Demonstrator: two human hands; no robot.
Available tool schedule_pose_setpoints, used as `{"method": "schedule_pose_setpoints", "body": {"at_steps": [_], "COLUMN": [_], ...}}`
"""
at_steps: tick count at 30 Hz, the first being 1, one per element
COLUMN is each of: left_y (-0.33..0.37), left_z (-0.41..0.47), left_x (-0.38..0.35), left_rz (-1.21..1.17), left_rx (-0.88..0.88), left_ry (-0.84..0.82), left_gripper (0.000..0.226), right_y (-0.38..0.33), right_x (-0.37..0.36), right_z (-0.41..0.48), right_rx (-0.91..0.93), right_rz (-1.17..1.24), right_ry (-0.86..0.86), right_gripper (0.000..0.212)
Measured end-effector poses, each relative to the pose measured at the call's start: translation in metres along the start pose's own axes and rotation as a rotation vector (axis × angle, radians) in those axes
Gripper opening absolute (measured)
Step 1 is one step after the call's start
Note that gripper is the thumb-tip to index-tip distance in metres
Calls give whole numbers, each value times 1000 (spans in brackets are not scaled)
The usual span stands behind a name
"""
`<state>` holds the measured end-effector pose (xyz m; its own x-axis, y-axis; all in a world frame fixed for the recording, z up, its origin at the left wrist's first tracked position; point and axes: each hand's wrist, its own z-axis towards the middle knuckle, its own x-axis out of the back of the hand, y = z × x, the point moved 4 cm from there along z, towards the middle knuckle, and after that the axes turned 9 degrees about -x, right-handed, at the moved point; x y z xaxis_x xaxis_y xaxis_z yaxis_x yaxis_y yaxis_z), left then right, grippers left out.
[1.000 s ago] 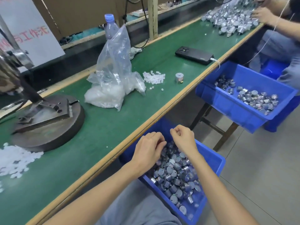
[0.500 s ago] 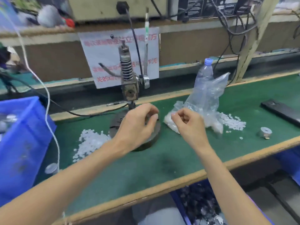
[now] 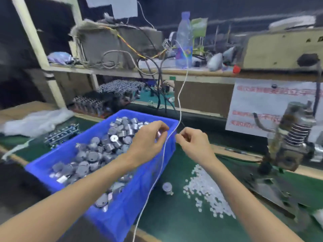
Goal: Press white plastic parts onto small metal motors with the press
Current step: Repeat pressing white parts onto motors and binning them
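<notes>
Left hand [image 3: 148, 139] over bin [image 3: 125, 212] edge; right hand [image 3: 194, 143] beside

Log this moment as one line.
left hand pinches motor over blue bin | right hand pinched, contents unclear | press untouched | white parts piled on mat

Small factory assembly bench: green mat [image 3: 174, 222], blue bin [image 3: 122, 217] of motors [image 3: 111, 138], hand press [image 3: 290, 142], wiring-cluttered shelf [image 3: 192, 73].
</notes>
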<state>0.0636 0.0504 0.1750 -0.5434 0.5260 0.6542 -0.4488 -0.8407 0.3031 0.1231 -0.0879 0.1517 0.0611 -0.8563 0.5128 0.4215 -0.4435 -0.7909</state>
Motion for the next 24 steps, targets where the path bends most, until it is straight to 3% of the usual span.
{"method": "schedule_pose_setpoints", "body": {"at_steps": [8,11,18,21,24], "left_y": [-96,-126,-162,-168,-167], "left_z": [-31,-42,-47,-53,-58], "left_x": [43,45,21,9,1], "left_rz": [87,140,184,213,211], "left_rx": [288,385,490,489,451], "left_ry": [45,-56,-246,-324,-401], "left_gripper": [9,10,19,20,16], "right_y": [-40,-46,-35,-27,-24], "right_x": [-98,-133,-189,-203,-210], "right_z": [45,57,70,67,68], "right_rx": [122,126,68,118,175], "right_rz": [-124,-171,-431,-716,-839], "right_ry": [-252,-351,-655,-761,-756], "right_gripper": [34,36,3,11,24]}}
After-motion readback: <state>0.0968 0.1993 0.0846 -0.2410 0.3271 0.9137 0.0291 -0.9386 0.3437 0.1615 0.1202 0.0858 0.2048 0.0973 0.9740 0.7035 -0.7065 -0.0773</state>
